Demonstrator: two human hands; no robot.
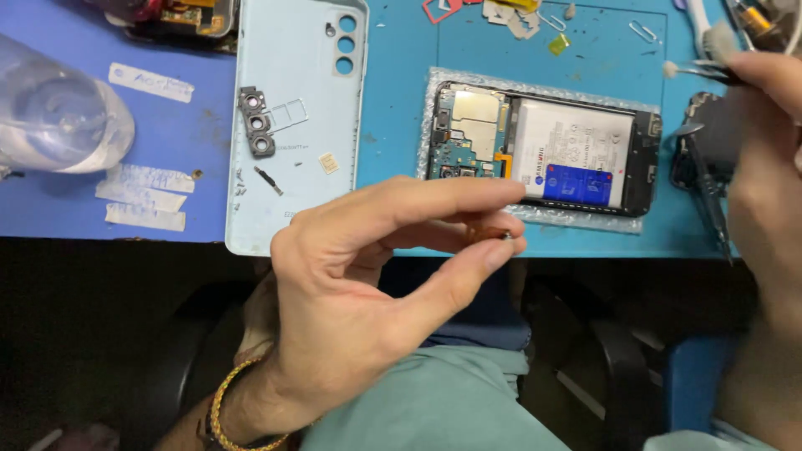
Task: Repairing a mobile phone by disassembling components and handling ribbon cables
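Left hand (368,284) around small brown part (487,233).

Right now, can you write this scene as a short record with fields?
Left hand: pinches a small brown part between thumb and fingers
Right hand: holds tweezers with a white tuft at the tip
Opened phone: on the blue mat, battery showing
Back cover: left of the phone, small parts on it
Bottle: far left, lying down

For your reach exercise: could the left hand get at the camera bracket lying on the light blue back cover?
Probably not freely: the left hand already pinches a small copper-coloured part, though the camera bracket on the back cover lies uncovered.
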